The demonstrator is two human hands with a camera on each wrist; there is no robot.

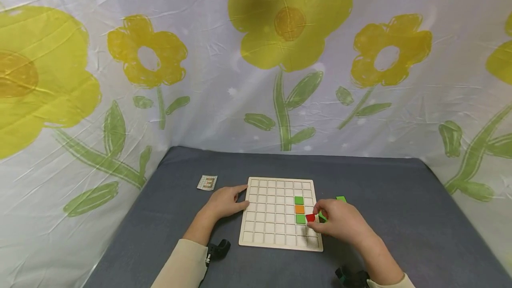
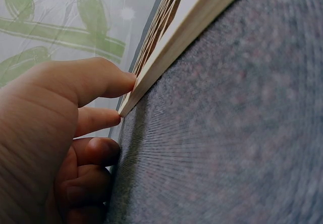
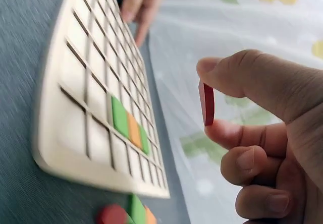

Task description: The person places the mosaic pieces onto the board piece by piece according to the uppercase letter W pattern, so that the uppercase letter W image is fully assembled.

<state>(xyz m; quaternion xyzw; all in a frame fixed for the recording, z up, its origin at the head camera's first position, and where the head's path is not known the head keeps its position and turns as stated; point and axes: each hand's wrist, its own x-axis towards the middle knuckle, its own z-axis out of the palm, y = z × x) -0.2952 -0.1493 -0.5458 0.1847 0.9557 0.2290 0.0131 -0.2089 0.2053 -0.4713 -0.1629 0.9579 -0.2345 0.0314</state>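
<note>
A pale wooden grid board (image 1: 268, 217) lies on the dark cloth. Two green tiles, one far (image 1: 298, 200) and one near (image 1: 300, 219), sit in its cells toward the right side, with an orange tile (image 1: 299, 209) between them. My left hand (image 1: 225, 201) touches the board's left edge with thumb and index fingertips; the left wrist view shows its other fingers bent below. Between thumb and index finger, my right hand (image 1: 344, 220) pinches a red square tile (image 3: 207, 104), held edge-on in the right wrist view, above the board's right side.
Loose tiles lie right of the board, partly hidden by my right hand: green (image 1: 341, 198), red (image 3: 111, 214) and orange (image 3: 150, 215). A small printed card with a grid pattern (image 1: 207, 182) lies at the back left. A flower-printed sheet (image 1: 216, 101) hangs behind the table.
</note>
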